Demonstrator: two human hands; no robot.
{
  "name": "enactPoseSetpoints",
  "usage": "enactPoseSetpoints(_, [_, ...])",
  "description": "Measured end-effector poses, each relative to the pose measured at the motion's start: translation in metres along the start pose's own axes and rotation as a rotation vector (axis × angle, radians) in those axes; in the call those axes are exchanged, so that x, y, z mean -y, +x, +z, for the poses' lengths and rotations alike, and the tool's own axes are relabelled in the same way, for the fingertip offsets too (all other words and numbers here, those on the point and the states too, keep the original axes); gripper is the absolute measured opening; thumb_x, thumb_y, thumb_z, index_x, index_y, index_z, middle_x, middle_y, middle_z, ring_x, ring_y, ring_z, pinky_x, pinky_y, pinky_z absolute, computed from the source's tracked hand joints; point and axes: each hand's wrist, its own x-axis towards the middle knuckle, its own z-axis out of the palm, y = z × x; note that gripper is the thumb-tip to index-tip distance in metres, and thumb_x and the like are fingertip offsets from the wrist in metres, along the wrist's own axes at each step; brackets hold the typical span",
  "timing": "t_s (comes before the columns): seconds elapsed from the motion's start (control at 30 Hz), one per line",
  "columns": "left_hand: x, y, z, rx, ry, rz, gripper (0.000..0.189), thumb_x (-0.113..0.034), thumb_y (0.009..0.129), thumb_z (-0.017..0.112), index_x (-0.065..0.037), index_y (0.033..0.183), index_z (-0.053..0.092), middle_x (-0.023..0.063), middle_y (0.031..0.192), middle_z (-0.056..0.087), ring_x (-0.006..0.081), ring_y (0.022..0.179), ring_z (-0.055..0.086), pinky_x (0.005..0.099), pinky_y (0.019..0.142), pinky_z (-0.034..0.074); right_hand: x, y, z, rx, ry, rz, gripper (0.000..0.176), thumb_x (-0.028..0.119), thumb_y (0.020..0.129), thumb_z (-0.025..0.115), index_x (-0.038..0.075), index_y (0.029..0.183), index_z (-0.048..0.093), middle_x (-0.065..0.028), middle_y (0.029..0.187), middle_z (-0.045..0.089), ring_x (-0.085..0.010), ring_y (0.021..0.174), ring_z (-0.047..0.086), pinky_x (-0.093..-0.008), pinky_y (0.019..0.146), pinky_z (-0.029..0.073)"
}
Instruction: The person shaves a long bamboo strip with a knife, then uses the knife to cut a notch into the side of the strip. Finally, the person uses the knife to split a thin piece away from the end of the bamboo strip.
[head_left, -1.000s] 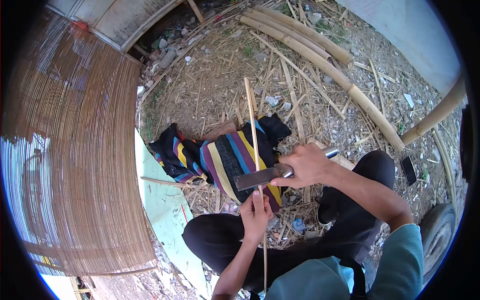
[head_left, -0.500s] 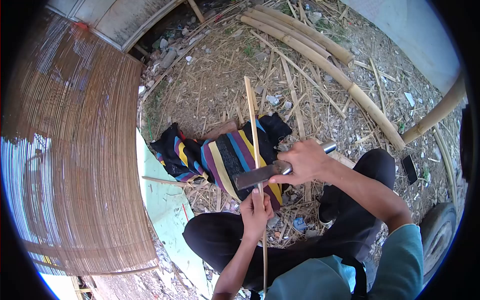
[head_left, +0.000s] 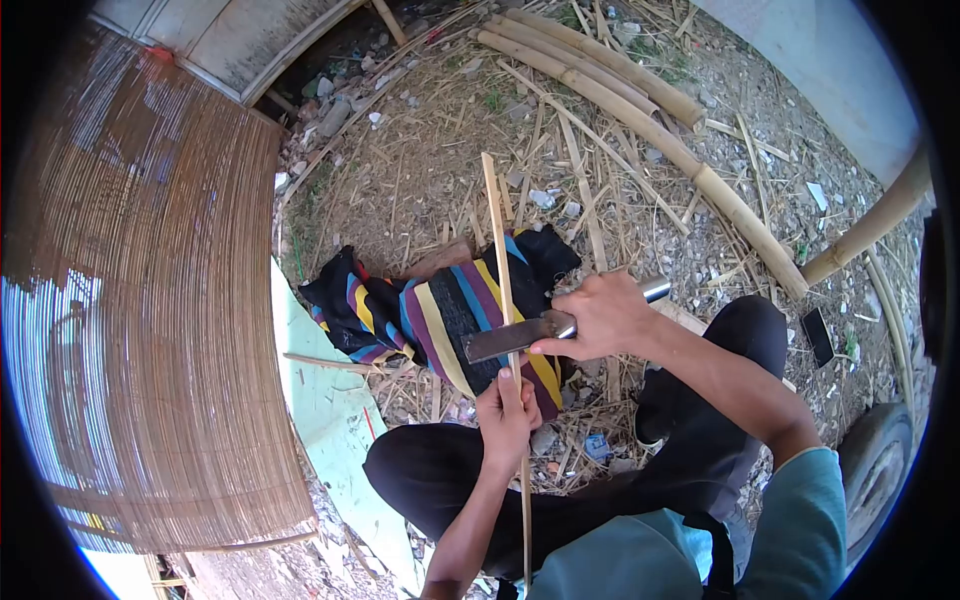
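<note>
Head view: left hand point(head_left: 507, 412), fingers closed round strip point(head_left: 497, 230), gripping just below knife point(head_left: 505, 342). Right hand point(head_left: 602, 315), fingers wrapped on knife handle, blade lying across strip. Strip runs upright over striped cloth point(head_left: 440, 312) on knee, top end above littered ground. Against a second ago: left hand slid up toward blade, knife edged slightly higher, strip top shifted left. Mat point(head_left: 150, 300) hangs at left.

Me at work, seen from above: teal short-slv shirt point(head_left: 640, 555) w/ wide sleeve point(head_left: 815, 485) ending near the elbow; black trousers point(head_left: 430, 480); dark strap point(head_left: 716, 560) hanging down shirt front. Bare: left grip point(head_left: 505, 415) & right grip point(head_left: 605, 315), forearms too.
</note>
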Motion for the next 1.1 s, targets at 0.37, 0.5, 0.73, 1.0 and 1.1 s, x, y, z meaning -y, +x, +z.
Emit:
enactPoseSetpoints(0.37, [0.003, -0.01, -0.002, 0.028, 0.034, 0.014, 0.042, -0.03, 0.1, 0.032, 0.004, 0.116, 0.051, -0.0004, 0.066, 0.039, 0.0045, 0.044, 0.034, 0.0217, 0.039, 0.028, -0.003, -0.001, 0.001, -0.163, 0.006, -0.146, 0.06, 0.068, 0.07, 0.058, 0.01, 0.058, 0.058, -0.0088, 0.045, 0.052, -0.0285, 0.043, 0.057, -0.0371, 0.041, 0.045])
enactPoseSetpoints(0.5, [0.004, -0.015, 0.001, 0.041, 0.033, 0.045, 0.042, -0.03, 0.1, 0.035, 0.005, 0.117, 0.051, -0.0013, 0.064, 0.04, 0.0042, 0.044, 0.035, 0.0211, 0.039, 0.03, -0.016, 0.007, -0.009, -0.145, 0.024, 0.013, 0.066, 0.073, 0.072, 0.051, 0.009, 0.064, 0.066, -0.0129, 0.049, 0.056, -0.0304, 0.05, 0.062, -0.0389, 0.047, 0.05])
enactPoseSetpoints(0.73, [0.011, -0.012, -0.007, -0.032, 0.184, 0.056, 0.041, -0.03, 0.1, 0.034, 0.006, 0.106, 0.054, -0.0008, 0.058, 0.038, 0.004, 0.042, 0.033, 0.0218, 0.038, 0.029, 0.008, -0.006, 0.0, -0.029, -0.02, -0.173, 0.068, 0.074, 0.071, 0.049, 0.009, 0.068, 0.068, -0.015, 0.05, 0.057, -0.0323, 0.051, 0.062, -0.0377, 0.048, 0.05])
enactPoseSetpoints(1.0, [0.01, -0.014, -0.002, -0.069, 0.18, 0.149, 0.042, -0.031, 0.1, 0.036, 0.006, 0.11, 0.053, -0.0005, 0.06, 0.039, 0.0039, 0.042, 0.033, 0.022, 0.038, 0.029, -0.002, -0.008, -0.005, -0.087, -0.011, -0.234, 0.058, 0.069, 0.07, 0.058, 0.011, 0.061, 0.061, -0.0086, 0.046, 0.053, -0.0293, 0.045, 0.058, -0.038, 0.043, 0.045])
enactPoseSetpoints(1.1, [0.014, -0.013, -0.013, 0.025, 0.133, 0.036, 0.045, -0.032, 0.1, 0.034, 0.006, 0.117, 0.05, 0.0005, 0.064, 0.041, 0.004, 0.043, 0.033, 0.0218, 0.039, 0.029, 0.0, -0.004, 0.0, -0.091, 0.033, -0.211, 0.057, 0.068, 0.071, 0.058, 0.012, 0.061, 0.061, -0.0085, 0.046, 0.053, -0.0292, 0.045, 0.058, -0.0381, 0.043, 0.045])
